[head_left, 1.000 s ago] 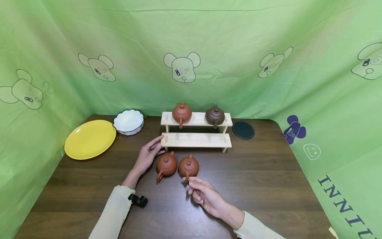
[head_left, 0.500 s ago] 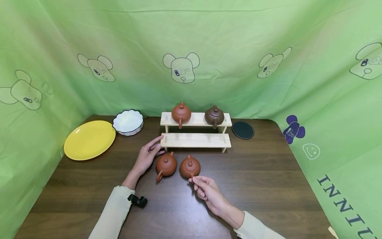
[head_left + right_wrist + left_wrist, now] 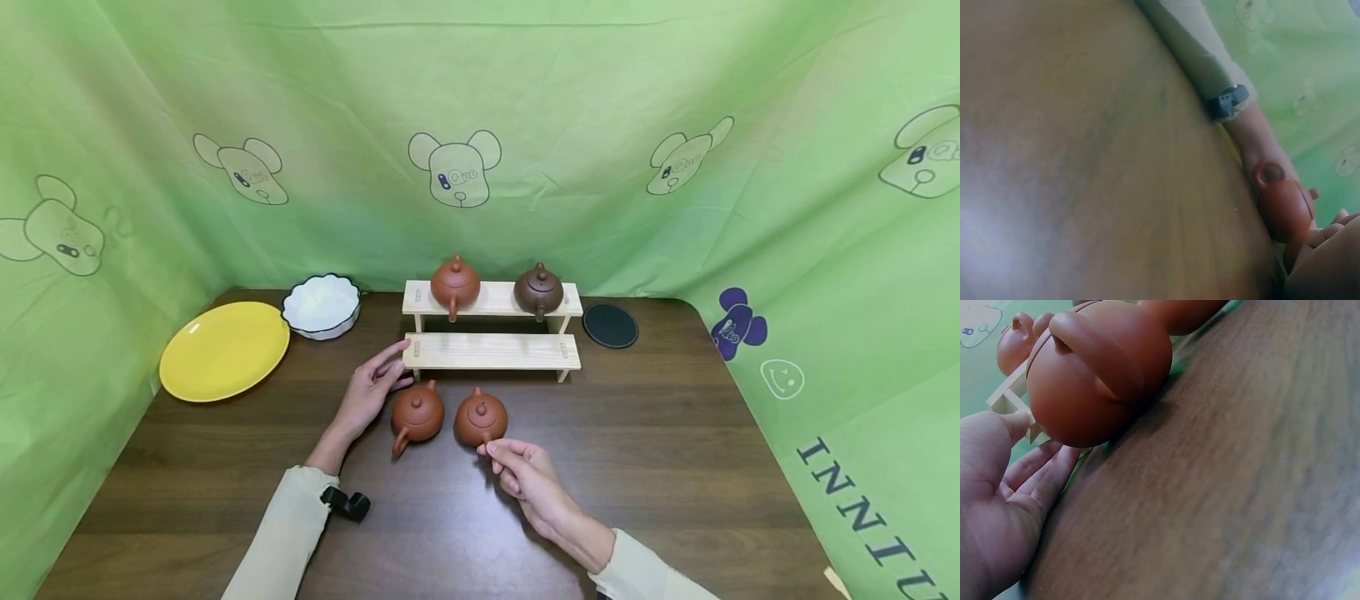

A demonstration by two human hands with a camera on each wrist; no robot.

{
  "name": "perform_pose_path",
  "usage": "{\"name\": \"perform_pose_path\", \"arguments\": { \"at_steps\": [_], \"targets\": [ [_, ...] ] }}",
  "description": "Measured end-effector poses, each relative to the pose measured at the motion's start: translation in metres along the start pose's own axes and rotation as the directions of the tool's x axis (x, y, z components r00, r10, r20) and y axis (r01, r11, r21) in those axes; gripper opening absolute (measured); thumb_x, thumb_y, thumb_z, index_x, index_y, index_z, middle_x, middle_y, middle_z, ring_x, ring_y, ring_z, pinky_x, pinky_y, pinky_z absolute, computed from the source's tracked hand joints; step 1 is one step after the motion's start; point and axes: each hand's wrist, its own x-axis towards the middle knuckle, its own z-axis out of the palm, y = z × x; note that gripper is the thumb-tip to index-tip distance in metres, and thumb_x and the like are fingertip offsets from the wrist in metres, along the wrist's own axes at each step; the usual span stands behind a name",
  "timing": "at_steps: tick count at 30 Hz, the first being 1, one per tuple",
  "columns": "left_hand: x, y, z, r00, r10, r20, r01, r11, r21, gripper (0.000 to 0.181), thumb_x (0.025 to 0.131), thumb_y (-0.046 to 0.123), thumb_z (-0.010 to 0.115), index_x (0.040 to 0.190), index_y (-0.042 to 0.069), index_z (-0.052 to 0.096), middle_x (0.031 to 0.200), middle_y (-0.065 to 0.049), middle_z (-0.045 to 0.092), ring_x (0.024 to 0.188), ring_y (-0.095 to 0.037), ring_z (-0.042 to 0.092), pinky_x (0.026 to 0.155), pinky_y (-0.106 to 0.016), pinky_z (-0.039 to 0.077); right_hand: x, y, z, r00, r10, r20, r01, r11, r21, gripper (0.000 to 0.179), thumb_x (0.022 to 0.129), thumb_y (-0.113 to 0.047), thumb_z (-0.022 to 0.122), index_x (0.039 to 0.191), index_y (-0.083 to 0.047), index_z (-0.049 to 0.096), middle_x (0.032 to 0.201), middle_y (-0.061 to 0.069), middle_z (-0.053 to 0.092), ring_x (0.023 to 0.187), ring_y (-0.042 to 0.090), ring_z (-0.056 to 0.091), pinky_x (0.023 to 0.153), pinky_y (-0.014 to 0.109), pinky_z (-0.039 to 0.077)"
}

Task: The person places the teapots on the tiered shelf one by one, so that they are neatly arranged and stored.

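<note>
Between thumb and fingers, my right hand [image 3: 531, 483] pinches the handle of a reddish-brown clay teapot [image 3: 481, 414] in front of the stand, its spout facing away. A matching teapot [image 3: 417, 412] sits on the table just to its left; it looms large in the left wrist view, handle toward the camera. My left hand [image 3: 370, 389] reaches past that teapot, and its fairly straight fingers touch the left end of the two-tier wooden stand's [image 3: 491, 352] lower shelf. In the right wrist view, my right hand [image 3: 1329, 259] partly hides the held teapot [image 3: 1298, 245].
On the upper shelf stand a reddish teapot [image 3: 455, 285] and a dark brown teapot [image 3: 538, 290]. A black round coaster [image 3: 611, 326] lies right of the stand. At left are a white scalloped bowl [image 3: 322, 306] and a yellow plate [image 3: 225, 351]. Green cloth [image 3: 465, 100] hangs around the table.
My right hand has moved slightly right and away from me with the teapot, which has shifted right and turned a little. My left hand stays at the stand's end.
</note>
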Motion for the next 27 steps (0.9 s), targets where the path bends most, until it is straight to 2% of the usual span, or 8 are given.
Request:
{"name": "perform_pose_path", "arguments": {
  "at_steps": [6, 12, 19, 24, 27],
  "targets": [
    [-0.001, 0.002, 0.0, 1.0, 0.011, 0.004, -0.011, 1.0, -0.023, 0.046, 0.118, 0.009, 0.055, 0.164, 0.0, 0.052, 0.159, -0.029, 0.056, 0.116, -0.007, 0.074, 0.102, -0.03, 0.066, 0.002, -0.007, 0.002, 0.997, -0.073, -0.03, 0.074, 0.996, 0.044, 0.014, 0.108, -0.006, 0.067, 0.099, -0.008, 0.079, 0.076, -0.006, 0.062, 0.05, -0.004, 0.037, 0.043, 0.009, 0.024],
    [-0.001, 0.002, 0.0, 1.0, 0.019, 0.0, -0.019, 1.0, -0.024, 0.046, 0.118, 0.009, 0.054, 0.163, -0.002, 0.052, 0.158, -0.032, 0.056, 0.116, -0.007, 0.074, 0.102, -0.029, 0.066, 0.009, -0.019, 0.007, 0.988, -0.152, -0.034, 0.153, 0.987, 0.045, 0.015, 0.108, -0.005, 0.067, 0.098, -0.008, 0.079, 0.077, -0.005, 0.064, 0.05, -0.004, 0.039, 0.043, 0.009, 0.026],
    [-0.001, 0.001, 0.0, 1.0, 0.027, 0.001, -0.027, 1.0, -0.008, 0.047, 0.118, 0.013, 0.057, 0.163, 0.0, 0.053, 0.158, -0.031, 0.057, 0.117, -0.022, 0.077, 0.1, -0.03, 0.067, 0.023, -0.032, 0.016, 0.981, -0.189, -0.033, 0.191, 0.979, 0.071, 0.015, 0.109, -0.006, 0.067, 0.099, -0.007, 0.079, 0.078, -0.003, 0.064, 0.05, -0.003, 0.036, 0.043, 0.01, 0.023],
    [-0.001, -0.002, -0.001, 0.998, 0.065, 0.002, -0.065, 0.998, -0.025, 0.047, 0.117, 0.021, 0.061, 0.161, 0.005, 0.058, 0.156, -0.03, 0.058, 0.113, -0.014, 0.078, 0.097, -0.027, 0.067, 0.037, -0.037, 0.024, 0.978, -0.203, -0.04, 0.205, 0.975, 0.088, 0.016, 0.109, -0.005, 0.068, 0.097, -0.007, 0.079, 0.078, -0.004, 0.065, 0.05, -0.003, 0.036, 0.043, 0.011, 0.023],
    [-0.001, -0.003, -0.001, 0.998, 0.068, 0.001, -0.068, 0.997, -0.032, 0.047, 0.117, 0.019, 0.061, 0.161, 0.004, 0.058, 0.158, -0.029, 0.058, 0.11, -0.011, 0.078, 0.097, -0.026, 0.067, 0.045, -0.038, 0.03, 0.977, -0.205, -0.05, 0.209, 0.973, 0.097, 0.017, 0.108, -0.005, 0.068, 0.096, -0.008, 0.08, 0.075, -0.004, 0.064, 0.049, -0.003, 0.036, 0.042, 0.011, 0.022]
  ]
}}
